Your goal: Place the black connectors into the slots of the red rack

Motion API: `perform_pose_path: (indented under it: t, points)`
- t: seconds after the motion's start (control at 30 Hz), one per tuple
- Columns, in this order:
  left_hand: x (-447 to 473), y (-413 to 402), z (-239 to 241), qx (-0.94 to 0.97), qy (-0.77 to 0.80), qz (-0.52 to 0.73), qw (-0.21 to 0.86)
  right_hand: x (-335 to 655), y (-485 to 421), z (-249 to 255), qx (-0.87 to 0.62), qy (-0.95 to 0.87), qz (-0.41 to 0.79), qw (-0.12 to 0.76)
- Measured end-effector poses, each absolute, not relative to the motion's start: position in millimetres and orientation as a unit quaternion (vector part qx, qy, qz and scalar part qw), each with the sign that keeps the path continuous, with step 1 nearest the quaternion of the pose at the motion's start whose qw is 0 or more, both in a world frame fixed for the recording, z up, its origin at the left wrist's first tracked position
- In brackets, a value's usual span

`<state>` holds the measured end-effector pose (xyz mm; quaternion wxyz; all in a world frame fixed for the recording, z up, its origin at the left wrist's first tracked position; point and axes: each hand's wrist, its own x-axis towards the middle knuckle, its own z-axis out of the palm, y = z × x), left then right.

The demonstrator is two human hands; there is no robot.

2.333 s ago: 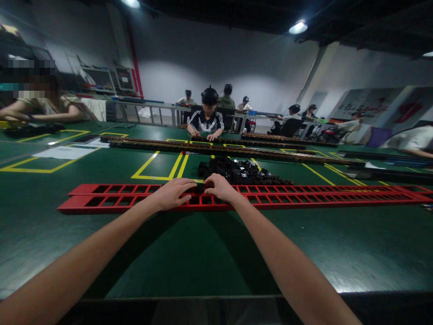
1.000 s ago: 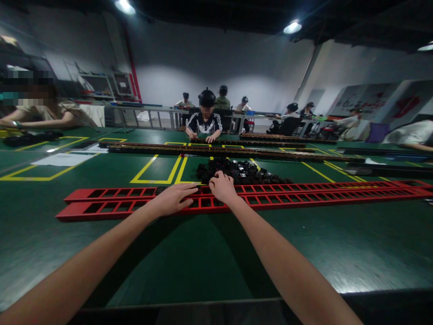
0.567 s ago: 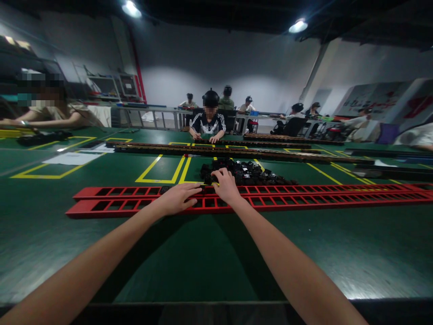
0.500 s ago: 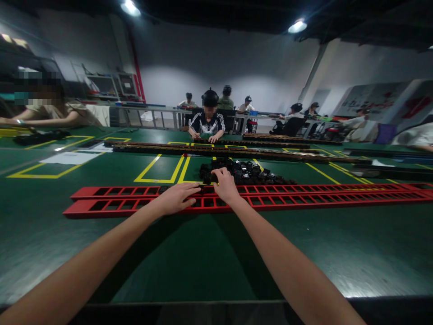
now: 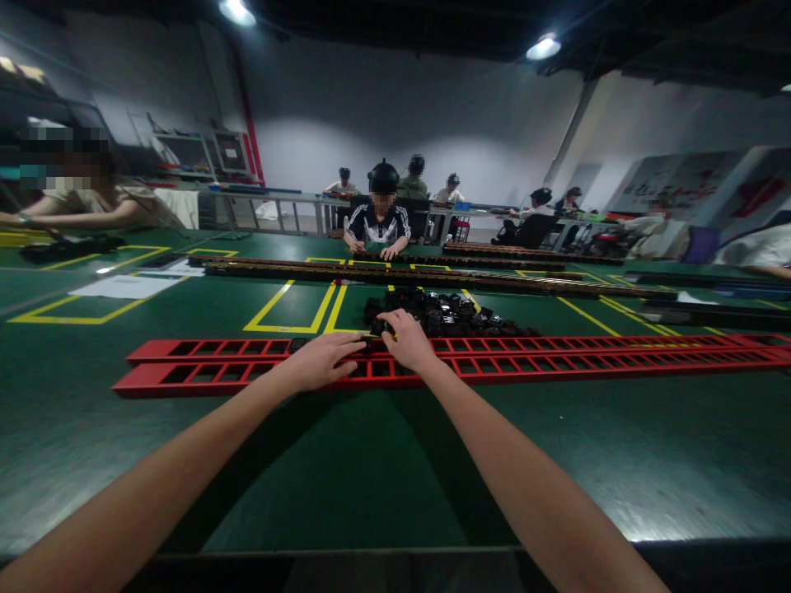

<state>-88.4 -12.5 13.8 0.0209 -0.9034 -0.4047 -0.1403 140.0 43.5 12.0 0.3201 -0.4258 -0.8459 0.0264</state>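
Two long red slotted rails point(image 5: 228, 375) lie side by side across the green table before me. My left hand point(image 5: 321, 361) rests on them, fingers stretched out and palm down, its fingertips beside a dark spot in the far rail. My right hand point(image 5: 408, 342) is above the far rail, fingers curled round a small black block point(image 5: 381, 326) that is partly hidden. Behind it lies a heap of small black blocks point(image 5: 448, 313). One black block point(image 5: 298, 344) sits in a slot of the far rail, left of my left hand.
Long dark rails point(image 5: 432, 278) lie across the table beyond the heap. White paper point(image 5: 124, 287) and yellow tape outlines point(image 5: 290, 305) are at the left. Opposite sits a co-worker point(image 5: 378, 218) with both hands on a rail; other people work at the sides and behind.
My right hand has shifted slightly left, and its fingers have come a little lower. My left hand stays in the same place on the rails.
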Motion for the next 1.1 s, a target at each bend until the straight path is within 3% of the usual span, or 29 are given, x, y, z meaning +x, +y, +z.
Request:
perform_pose_path:
  t: [0.47,0.93,1.1]
  points:
    - [-88.3,-13.2,14.5,-0.902,-0.407,-0.141,0.009,141.1,41.6,13.1,-0.364,-0.884,0.093,0.277]
    - [-88.7,-12.5,13.9,-0.903,-0.403,-0.149,0.008,140.6,38.1,15.6,-0.382,-0.887,0.077,0.247]
    - [-87.1,-14.3,16.2,-0.903,-0.405,-0.138,0.023,143.2,35.9,19.4,-0.386,-0.862,0.047,0.326]
